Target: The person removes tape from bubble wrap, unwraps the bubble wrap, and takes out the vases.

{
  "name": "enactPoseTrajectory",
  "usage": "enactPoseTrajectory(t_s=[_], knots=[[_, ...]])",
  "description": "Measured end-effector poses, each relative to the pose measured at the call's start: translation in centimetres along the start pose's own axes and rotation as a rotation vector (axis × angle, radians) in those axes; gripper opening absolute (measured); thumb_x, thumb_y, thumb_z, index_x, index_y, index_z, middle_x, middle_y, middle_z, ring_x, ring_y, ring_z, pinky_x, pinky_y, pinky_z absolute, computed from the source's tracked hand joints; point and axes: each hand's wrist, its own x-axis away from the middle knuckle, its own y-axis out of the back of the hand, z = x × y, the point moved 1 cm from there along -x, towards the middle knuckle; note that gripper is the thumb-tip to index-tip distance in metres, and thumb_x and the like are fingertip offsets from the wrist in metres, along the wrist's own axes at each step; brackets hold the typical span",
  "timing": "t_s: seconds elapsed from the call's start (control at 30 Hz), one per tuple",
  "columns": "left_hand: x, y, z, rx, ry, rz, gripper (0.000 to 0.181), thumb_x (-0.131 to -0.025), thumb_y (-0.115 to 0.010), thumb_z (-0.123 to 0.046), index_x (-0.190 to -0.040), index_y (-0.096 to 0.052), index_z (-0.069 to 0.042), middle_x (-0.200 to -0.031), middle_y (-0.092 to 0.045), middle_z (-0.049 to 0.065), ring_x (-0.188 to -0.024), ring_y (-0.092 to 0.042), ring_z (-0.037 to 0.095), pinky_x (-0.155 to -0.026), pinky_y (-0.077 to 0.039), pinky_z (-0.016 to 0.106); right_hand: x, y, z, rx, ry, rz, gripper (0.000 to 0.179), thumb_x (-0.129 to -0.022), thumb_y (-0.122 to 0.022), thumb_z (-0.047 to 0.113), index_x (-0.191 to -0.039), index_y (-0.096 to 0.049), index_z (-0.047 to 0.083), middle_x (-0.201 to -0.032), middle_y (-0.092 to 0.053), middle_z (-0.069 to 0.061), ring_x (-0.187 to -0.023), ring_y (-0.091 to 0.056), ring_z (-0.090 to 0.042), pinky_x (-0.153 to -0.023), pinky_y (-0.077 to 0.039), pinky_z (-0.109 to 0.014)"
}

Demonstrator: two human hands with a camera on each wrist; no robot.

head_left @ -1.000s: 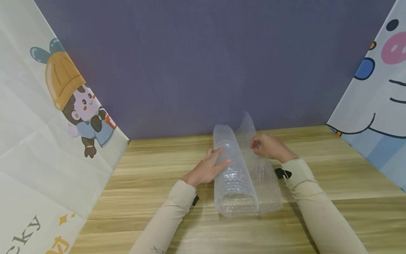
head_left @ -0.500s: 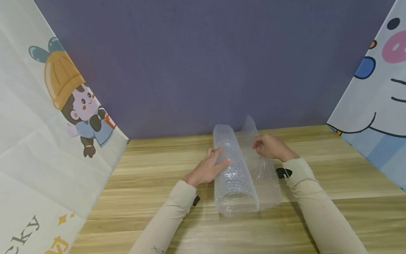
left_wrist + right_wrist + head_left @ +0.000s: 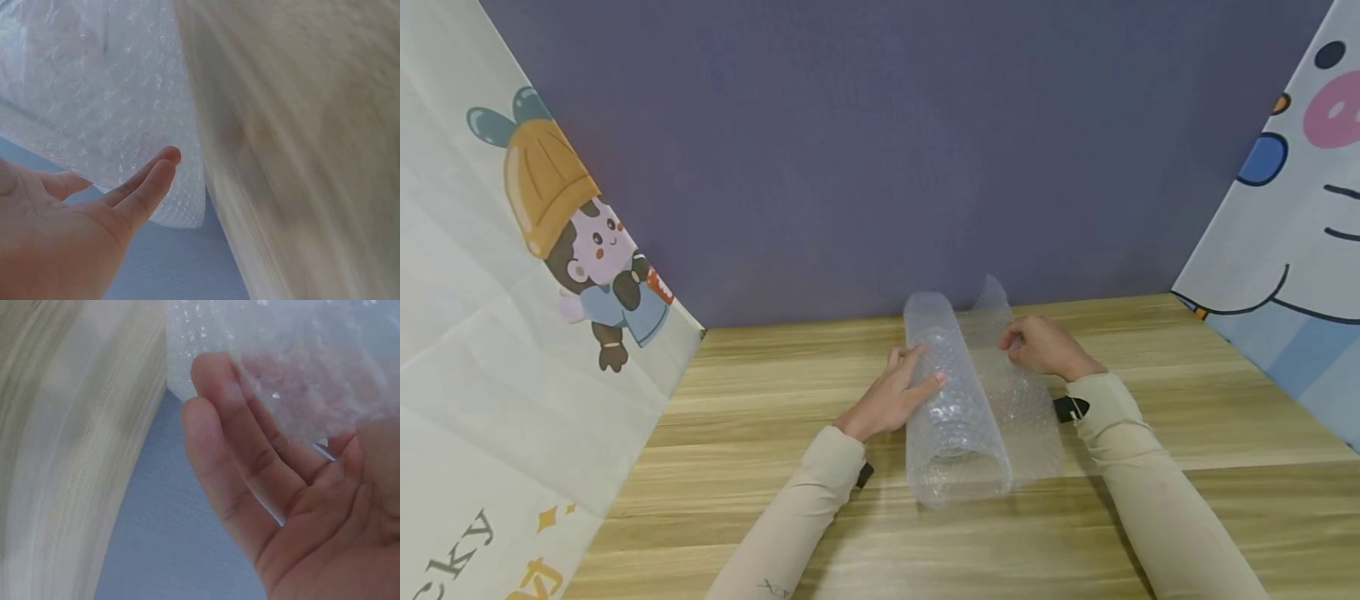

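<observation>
A clear bubble wrap roll (image 3: 955, 417) lies lengthwise on the table, its near end showing a round opening. From its right side a loose flap (image 3: 1026, 421) of the same sheet spreads out, one far corner standing up. My left hand (image 3: 887, 402) rests on the roll's left side, thumb over the top; in the left wrist view its fingers are fairly straight against the bubble wrap (image 3: 112, 87). With thumb and forefinger my right hand (image 3: 1047, 346) pinches the flap's edge. The sheet (image 3: 306, 381) covers part of those fingers in the right wrist view.
The wood-grain table (image 3: 760, 400) ends at a dark purple-grey panel (image 3: 820, 167) just behind the roll. Printed cloth walls stand on both sides, a cartoon child on the left wall (image 3: 460, 292) and a pink-snouted figure on the right wall (image 3: 1315, 275).
My right hand has shifted slightly to the right with the flap's edge. The flap's raised far corner has sunk a little. My left hand stays almost in place on the roll.
</observation>
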Motion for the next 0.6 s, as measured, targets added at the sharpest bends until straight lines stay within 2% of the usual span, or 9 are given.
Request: enactPoseTrajectory(t_s=[0.23,0.4,0.6], knots=[[-0.2,-0.1,0.2,0.009,-0.005,-0.003,0.082,-0.101,-0.037,-0.069,-0.166,-0.013,-0.025,-0.158,-0.029,0.013,-0.128,-0.057,0.034,-0.113,-0.045,0.055,-0.1,-0.2,-0.2,-0.016,-0.042,0.015,0.016,-0.085,-0.065,-0.001,-0.096,-0.076,0.003,-0.094,-0.076,-0.014,-0.085,-0.068,-0.027,-0.077,-0.055,-0.045],[-0.2,-0.1,0.2,0.006,-0.008,-0.003,0.083,-0.101,-0.036,-0.070,-0.166,-0.012,-0.026,-0.158,-0.027,0.013,-0.129,-0.057,0.034,-0.113,-0.045,0.055,-0.1,-0.3,-0.6,0.023,-0.036,0.009,0.019,-0.083,-0.063,0.000,-0.097,-0.076,0.002,-0.092,-0.075,-0.013,-0.079,-0.066,-0.025,-0.074,-0.054,-0.044],[-0.3,-0.2,0.3,0.003,-0.005,0.001,0.083,-0.101,-0.036,-0.071,-0.166,-0.011,-0.027,-0.159,-0.026,0.013,-0.127,-0.058,0.034,-0.112,-0.046,0.055,-0.1,-0.4,-1.2,0.040,-0.050,0.049,0.025,-0.082,-0.060,0.000,-0.102,-0.075,0.002,-0.091,-0.074,-0.011,-0.078,-0.063,-0.021,-0.073,-0.054,-0.041]])
